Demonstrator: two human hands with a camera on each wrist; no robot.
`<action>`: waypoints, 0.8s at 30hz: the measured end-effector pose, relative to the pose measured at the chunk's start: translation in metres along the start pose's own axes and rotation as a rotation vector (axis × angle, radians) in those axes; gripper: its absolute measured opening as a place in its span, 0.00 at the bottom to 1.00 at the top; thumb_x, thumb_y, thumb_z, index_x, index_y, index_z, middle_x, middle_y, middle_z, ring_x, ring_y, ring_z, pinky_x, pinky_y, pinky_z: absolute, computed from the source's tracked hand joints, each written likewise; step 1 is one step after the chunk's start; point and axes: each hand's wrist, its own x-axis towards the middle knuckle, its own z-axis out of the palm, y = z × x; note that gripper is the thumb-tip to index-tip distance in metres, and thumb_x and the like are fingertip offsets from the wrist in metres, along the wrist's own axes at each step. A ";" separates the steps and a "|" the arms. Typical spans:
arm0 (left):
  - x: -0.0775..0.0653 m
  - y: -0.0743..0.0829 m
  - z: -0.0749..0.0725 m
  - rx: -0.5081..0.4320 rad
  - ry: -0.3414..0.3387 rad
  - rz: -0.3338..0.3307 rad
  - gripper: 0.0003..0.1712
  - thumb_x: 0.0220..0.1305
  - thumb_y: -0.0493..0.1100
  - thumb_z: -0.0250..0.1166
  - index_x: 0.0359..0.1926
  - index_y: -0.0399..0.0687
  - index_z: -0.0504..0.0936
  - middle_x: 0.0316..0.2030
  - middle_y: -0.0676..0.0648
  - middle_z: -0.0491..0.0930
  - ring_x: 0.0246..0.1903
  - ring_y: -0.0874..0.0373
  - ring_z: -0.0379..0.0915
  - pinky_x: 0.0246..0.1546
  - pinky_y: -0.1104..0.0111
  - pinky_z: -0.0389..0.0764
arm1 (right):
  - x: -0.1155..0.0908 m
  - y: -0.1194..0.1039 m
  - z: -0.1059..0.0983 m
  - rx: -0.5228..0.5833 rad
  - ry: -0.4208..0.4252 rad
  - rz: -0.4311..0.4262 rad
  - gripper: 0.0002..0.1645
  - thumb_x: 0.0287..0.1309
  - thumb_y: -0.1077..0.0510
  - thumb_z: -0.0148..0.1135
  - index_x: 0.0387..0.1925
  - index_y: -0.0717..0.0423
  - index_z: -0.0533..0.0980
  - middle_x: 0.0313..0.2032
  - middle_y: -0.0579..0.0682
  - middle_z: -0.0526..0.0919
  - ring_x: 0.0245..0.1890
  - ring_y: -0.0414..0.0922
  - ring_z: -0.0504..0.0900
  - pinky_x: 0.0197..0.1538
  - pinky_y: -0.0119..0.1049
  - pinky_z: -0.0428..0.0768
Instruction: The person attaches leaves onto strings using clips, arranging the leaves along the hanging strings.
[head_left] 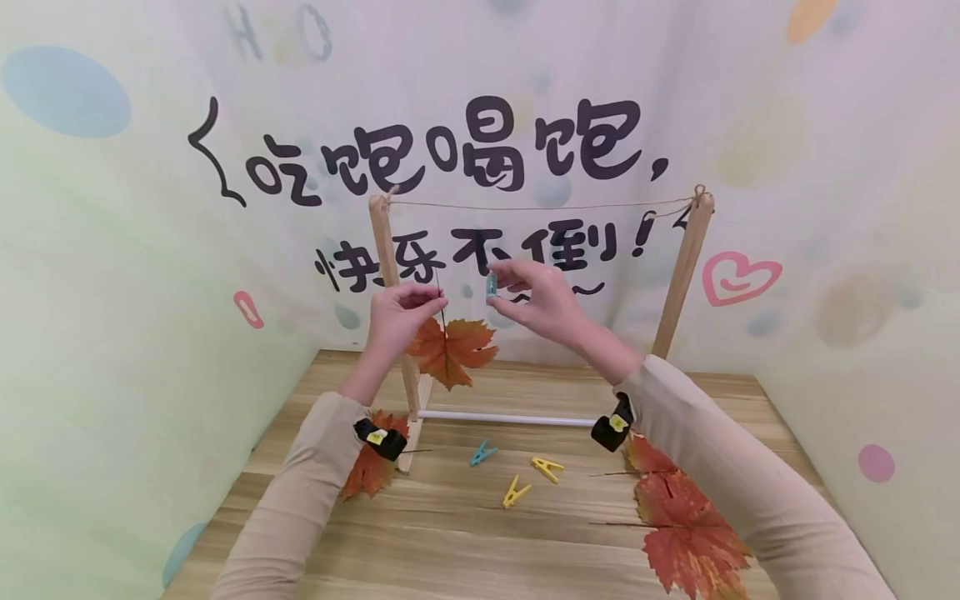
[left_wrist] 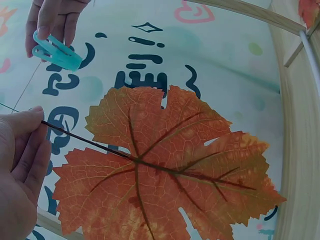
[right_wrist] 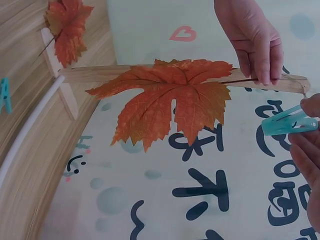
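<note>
My left hand (head_left: pixel 405 315) pinches the thin dark stem of an orange-red artificial maple leaf (head_left: pixel 453 350), which hangs below the fingers. In the left wrist view the leaf (left_wrist: pixel 165 165) spreads wide, its stem running up to the thumb and fingertips. A teal clothespin (right_wrist: pixel 290 122) sits between the thumb and fingers of my right hand (head_left: pixel 542 298), a short way right of the stem and apart from it. Both hands are raised below a thin string (head_left: pixel 540 207) tied between two wooden posts (head_left: pixel 681 275).
On the wooden table (head_left: pixel 450 533) lie a blue clothespin (head_left: pixel 482 453) and two yellow clothespins (head_left: pixel 515 492). More red leaves lie at the right (head_left: pixel 686 533) and by the left post (head_left: pixel 372 467). A white rod (head_left: pixel 517 418) joins the posts low down. Behind stands a printed cloth wall.
</note>
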 end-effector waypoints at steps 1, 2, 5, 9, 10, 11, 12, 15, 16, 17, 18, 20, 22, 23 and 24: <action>0.001 0.005 0.000 0.001 0.003 -0.004 0.10 0.48 0.31 0.69 0.33 0.28 0.81 0.27 0.46 0.83 0.25 0.67 0.78 0.30 0.76 0.79 | 0.002 -0.001 0.001 0.006 0.011 -0.001 0.21 0.46 0.67 0.67 0.44 0.69 0.75 0.37 0.57 0.82 0.35 0.46 0.82 0.39 0.30 0.79; 0.002 0.010 0.000 0.001 0.008 0.001 0.10 0.48 0.31 0.68 0.33 0.27 0.81 0.27 0.44 0.83 0.25 0.68 0.77 0.30 0.77 0.79 | 0.003 -0.001 0.002 0.022 0.018 -0.001 0.21 0.46 0.67 0.67 0.44 0.70 0.75 0.38 0.58 0.82 0.35 0.48 0.82 0.40 0.32 0.80; 0.004 0.026 -0.001 0.001 0.024 0.016 0.11 0.48 0.30 0.68 0.33 0.25 0.80 0.29 0.35 0.82 0.24 0.70 0.76 0.29 0.78 0.78 | 0.008 -0.002 0.006 0.061 0.024 0.018 0.20 0.47 0.66 0.66 0.44 0.69 0.75 0.38 0.58 0.81 0.37 0.49 0.82 0.40 0.33 0.80; 0.010 0.041 -0.001 0.016 0.062 0.008 0.11 0.49 0.29 0.67 0.33 0.23 0.80 0.26 0.41 0.82 0.22 0.70 0.75 0.26 0.80 0.76 | 0.014 -0.005 0.010 0.083 0.040 0.021 0.18 0.48 0.67 0.65 0.44 0.69 0.74 0.39 0.57 0.79 0.39 0.49 0.82 0.42 0.34 0.80; 0.011 0.043 0.000 0.012 0.070 0.000 0.11 0.49 0.29 0.67 0.33 0.23 0.80 0.24 0.46 0.81 0.22 0.70 0.74 0.25 0.81 0.75 | 0.015 -0.005 0.010 0.085 0.049 0.010 0.18 0.48 0.67 0.65 0.44 0.69 0.74 0.39 0.58 0.79 0.39 0.49 0.82 0.42 0.34 0.80; 0.013 0.044 0.000 0.008 0.075 -0.005 0.11 0.49 0.29 0.67 0.33 0.23 0.80 0.23 0.51 0.81 0.22 0.69 0.74 0.24 0.81 0.74 | 0.017 -0.005 0.011 0.087 0.058 0.006 0.18 0.49 0.68 0.64 0.44 0.68 0.73 0.39 0.58 0.79 0.39 0.49 0.82 0.42 0.34 0.80; 0.014 0.045 0.000 0.008 0.076 -0.010 0.11 0.49 0.30 0.67 0.33 0.23 0.80 0.22 0.54 0.80 0.22 0.69 0.74 0.23 0.81 0.73 | 0.018 -0.006 0.011 0.092 0.067 0.005 0.18 0.49 0.68 0.64 0.44 0.68 0.74 0.39 0.58 0.79 0.39 0.49 0.82 0.42 0.34 0.79; 0.018 0.046 -0.001 -0.009 0.071 -0.022 0.11 0.51 0.30 0.66 0.34 0.23 0.79 0.21 0.59 0.78 0.22 0.68 0.73 0.22 0.81 0.72 | 0.024 -0.006 0.011 0.116 0.084 0.012 0.18 0.49 0.68 0.64 0.44 0.68 0.73 0.40 0.58 0.79 0.40 0.48 0.81 0.43 0.32 0.79; 0.020 0.046 -0.001 -0.015 0.069 -0.024 0.11 0.51 0.30 0.66 0.34 0.23 0.79 0.21 0.59 0.78 0.22 0.68 0.73 0.22 0.81 0.72 | 0.026 -0.007 0.010 0.132 0.087 0.015 0.18 0.49 0.68 0.64 0.44 0.68 0.73 0.40 0.58 0.79 0.40 0.48 0.81 0.43 0.33 0.79; 0.021 0.046 -0.002 -0.018 0.067 -0.024 0.12 0.51 0.30 0.66 0.35 0.23 0.79 0.21 0.60 0.78 0.22 0.69 0.73 0.22 0.81 0.72 | 0.028 -0.008 0.010 0.148 0.091 0.026 0.18 0.49 0.68 0.64 0.44 0.69 0.73 0.40 0.59 0.78 0.40 0.49 0.81 0.43 0.34 0.79; 0.024 0.044 -0.002 -0.020 0.067 -0.022 0.12 0.51 0.31 0.66 0.35 0.23 0.79 0.21 0.60 0.79 0.22 0.68 0.73 0.23 0.80 0.73 | 0.030 -0.010 0.009 0.167 0.093 0.034 0.18 0.49 0.69 0.64 0.44 0.70 0.73 0.40 0.60 0.78 0.40 0.50 0.81 0.44 0.36 0.79; 0.029 0.039 -0.003 -0.025 0.072 -0.015 0.12 0.51 0.31 0.66 0.36 0.24 0.79 0.22 0.59 0.79 0.22 0.68 0.74 0.24 0.80 0.74 | 0.034 -0.019 0.006 0.190 0.092 0.059 0.18 0.48 0.71 0.63 0.43 0.71 0.72 0.40 0.62 0.77 0.40 0.52 0.81 0.44 0.38 0.79; 0.035 0.034 -0.003 -0.024 0.086 -0.012 0.13 0.51 0.32 0.67 0.36 0.26 0.80 0.23 0.58 0.80 0.22 0.68 0.74 0.24 0.79 0.76 | 0.037 -0.028 0.002 0.216 0.096 0.081 0.18 0.48 0.72 0.63 0.43 0.73 0.72 0.40 0.64 0.77 0.41 0.54 0.80 0.45 0.43 0.79; 0.037 0.032 -0.003 -0.016 0.095 -0.010 0.13 0.50 0.33 0.68 0.36 0.26 0.81 0.24 0.56 0.81 0.22 0.67 0.75 0.25 0.79 0.76 | 0.038 -0.033 0.000 0.221 0.098 0.094 0.18 0.47 0.73 0.62 0.43 0.74 0.72 0.40 0.65 0.77 0.41 0.55 0.80 0.45 0.43 0.79; 0.040 0.030 -0.003 -0.008 0.109 -0.010 0.13 0.50 0.34 0.68 0.36 0.27 0.81 0.25 0.55 0.81 0.23 0.67 0.75 0.25 0.79 0.76 | 0.039 -0.037 -0.001 0.225 0.098 0.106 0.18 0.48 0.73 0.62 0.43 0.74 0.72 0.40 0.65 0.77 0.41 0.55 0.80 0.45 0.43 0.79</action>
